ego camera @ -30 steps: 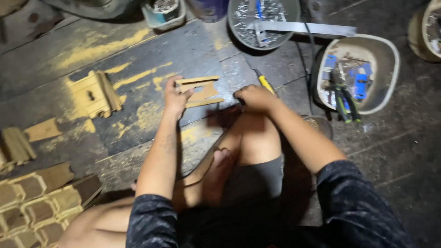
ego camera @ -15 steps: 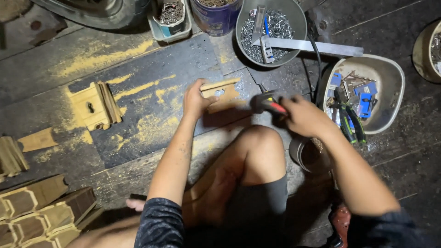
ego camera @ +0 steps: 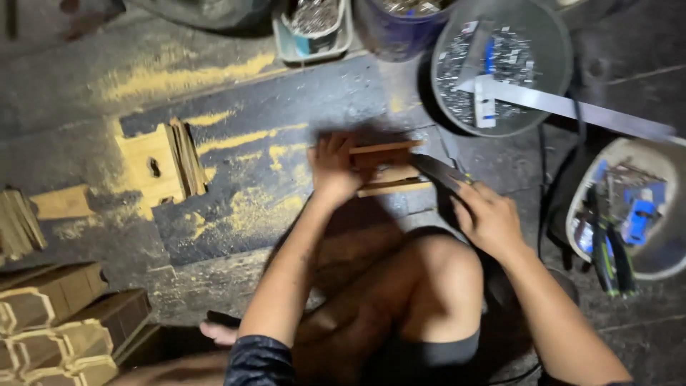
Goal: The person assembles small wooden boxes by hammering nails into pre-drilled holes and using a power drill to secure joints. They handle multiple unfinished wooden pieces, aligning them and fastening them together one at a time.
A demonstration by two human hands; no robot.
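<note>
My left hand [ego camera: 333, 170] presses down on a small wooden frame piece [ego camera: 389, 169] made of thin light slats, lying on the dark sawdust-streaked floor. My right hand [ego camera: 488, 216] grips a dark hand tool [ego camera: 437, 171] whose head rests against the right end of that wooden piece. My bent knee [ego camera: 436, 271] sits just below both hands.
A grey bowl [ego camera: 550, 43] of small metal bits has a steel square [ego camera: 572, 107] lying across it at the top right. A white bowl [ego camera: 593, 179] with pliers and blue items sits right. A stack of thin wooden plates [ego camera: 161, 163] lies left; carved wooden blocks [ego camera: 57, 325] bottom left.
My right hand has brought the dark tool from the right side up against the wooden piece. The left hand stays on the piece; the view has shifted closer.
</note>
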